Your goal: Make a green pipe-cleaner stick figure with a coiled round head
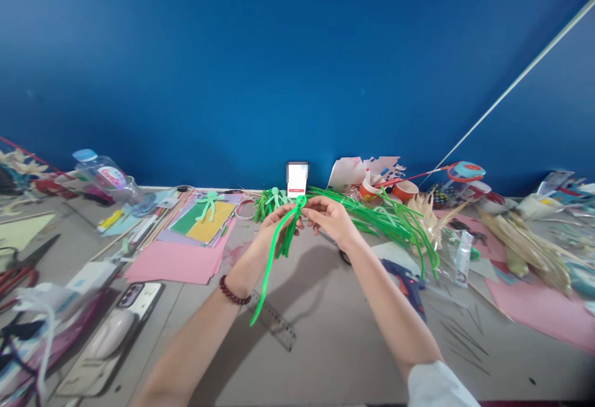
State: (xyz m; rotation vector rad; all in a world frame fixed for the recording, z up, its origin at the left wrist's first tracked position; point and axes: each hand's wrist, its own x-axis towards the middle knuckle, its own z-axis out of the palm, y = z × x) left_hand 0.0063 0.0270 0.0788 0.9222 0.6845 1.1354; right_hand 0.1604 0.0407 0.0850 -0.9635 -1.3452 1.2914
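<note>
Both my hands are raised over the grey table and pinch a green pipe cleaner near its looped top. My left hand, with a dark bead bracelet on the wrist, grips the bundle just below the loop. My right hand holds the loop end with thumb and fingers closed. One long green strand hangs down past my left wrist toward a clear ruler.
A pile of green pipe cleaners lies behind my right hand, with a blue glue gun under my right forearm. Coloured paper sheets, pink paper, a phone, scissors and a water bottle lie left. Dried husks lie right.
</note>
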